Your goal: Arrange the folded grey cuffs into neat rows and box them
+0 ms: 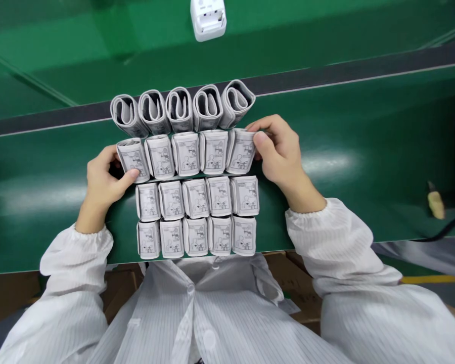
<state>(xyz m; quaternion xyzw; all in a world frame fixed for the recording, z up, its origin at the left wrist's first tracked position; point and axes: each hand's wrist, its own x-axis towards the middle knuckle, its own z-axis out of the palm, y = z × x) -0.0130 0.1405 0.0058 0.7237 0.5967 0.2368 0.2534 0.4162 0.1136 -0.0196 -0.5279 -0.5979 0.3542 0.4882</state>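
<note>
Several rows of rolled grey cuffs with printed line drawings stand on the green bench in front of me. My left hand (108, 177) grips the left-end cuff (133, 157) of the second row from the back, its thumb on the printed face. At the other end of that row, my right hand (278, 149) pinches the right-end cuff (241, 151), thumb in front and fingers behind. The cuffs between them, such as the middle cuff (186, 154), stand side by side. Behind, a back-row cuff (237, 103) shows its coiled end. Two nearer rows, including a front cuff (198, 236), sit close to my body.
A white plastic device (208, 20) lies beyond the dark strip (299, 81) crossing the bench (337, 126). Off to the right are a small yellowish-handled tool (436, 202) and a black cable (449, 227). Cardboard boxes (293, 283) show below the bench edge.
</note>
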